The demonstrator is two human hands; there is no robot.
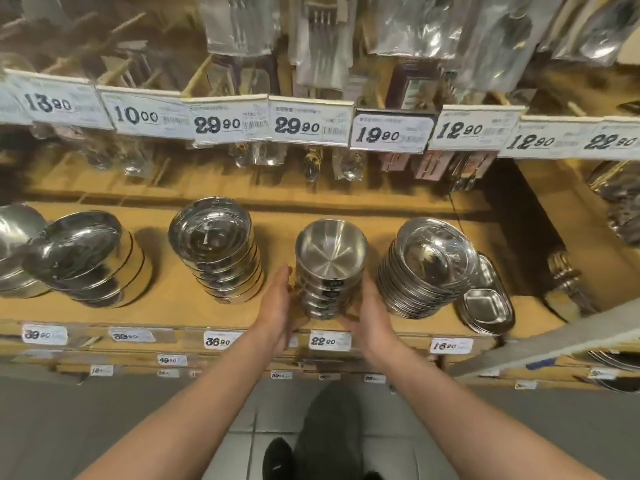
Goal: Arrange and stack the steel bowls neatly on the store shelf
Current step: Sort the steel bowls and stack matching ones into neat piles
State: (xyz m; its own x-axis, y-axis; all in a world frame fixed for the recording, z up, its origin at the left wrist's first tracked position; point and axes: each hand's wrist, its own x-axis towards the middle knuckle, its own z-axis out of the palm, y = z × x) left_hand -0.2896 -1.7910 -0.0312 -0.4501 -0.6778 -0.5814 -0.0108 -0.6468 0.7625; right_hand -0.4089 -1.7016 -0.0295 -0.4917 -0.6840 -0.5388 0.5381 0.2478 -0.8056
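Small stack of steel bowls (329, 271) stands on the wooden shelf (166, 306), near its front edge, directly above the 22.90 price tag (329, 341); top bowl open side up, brushed inside; stack reads as roughly plumb, leaning a touch toward the camera. Left hand (280, 303) flanks the stack's left side, fingers straight and together, palm turned inward, touching or just off the lower bowls, cannot tell which; right hand (372, 317) cups the right side low down, fingers loosely bent against the bottom bowls, grasping nothing that I can make out. Step in hand looks like squaring and centring the stack; best done with both palms pressing evenly from opposite sides, low on the stack, so the bowls slide as one and the upper ones do not skate off; polished steel will likely slip, so pressure should be light and level. To the left a taller bowl stack (214, 247), well apart; to the right a saucer stack (426, 271), near the right wrist; watch that wrist against it when shifting.
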